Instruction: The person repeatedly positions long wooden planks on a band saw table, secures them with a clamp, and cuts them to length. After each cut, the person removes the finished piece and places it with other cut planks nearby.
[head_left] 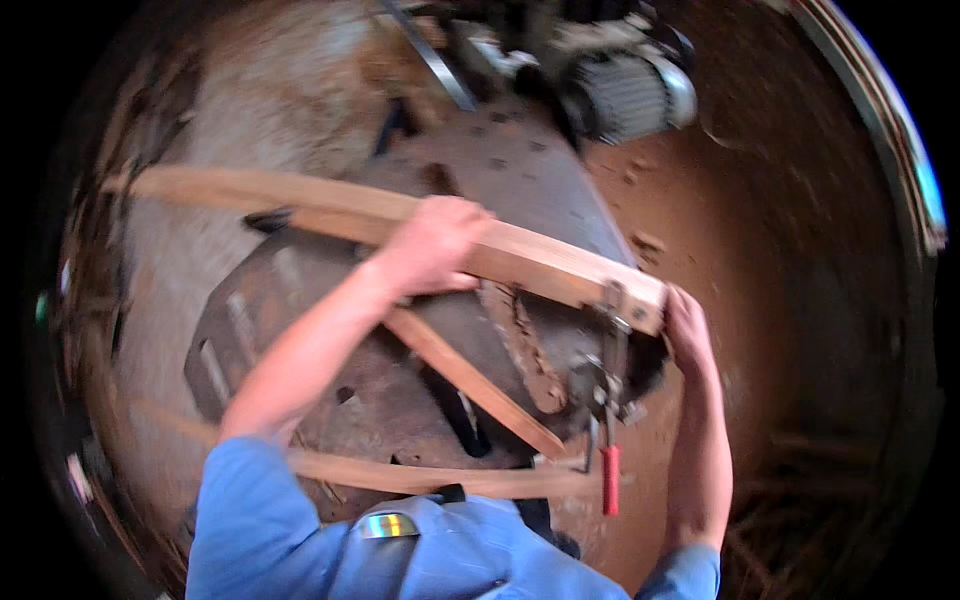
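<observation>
A long, squared wooden beam point(555, 262) runs slantwise across a dark metal machine table point(480, 160), its far left end reaching past the table edge. Over its middle, my left hand point(435, 245) is closed, fingers on the far side and thumb on the near side. My right hand point(688, 328) holds the beam's right end, its fingers partly hidden and blurred. Just left of that hand, a metal toggle clamp with a red handle point(610, 480) stands against the beam, the handle pointing down toward me. A thinner wooden strip point(475, 385) slants below the beam.
Another wooden strip point(420, 475) lies across the table's near side, close to my body. A grey ribbed electric motor point(630, 95) sits at the far side, with a metal bar point(430, 55) left of it. Sawdust point(680, 215) covers the floor at the right.
</observation>
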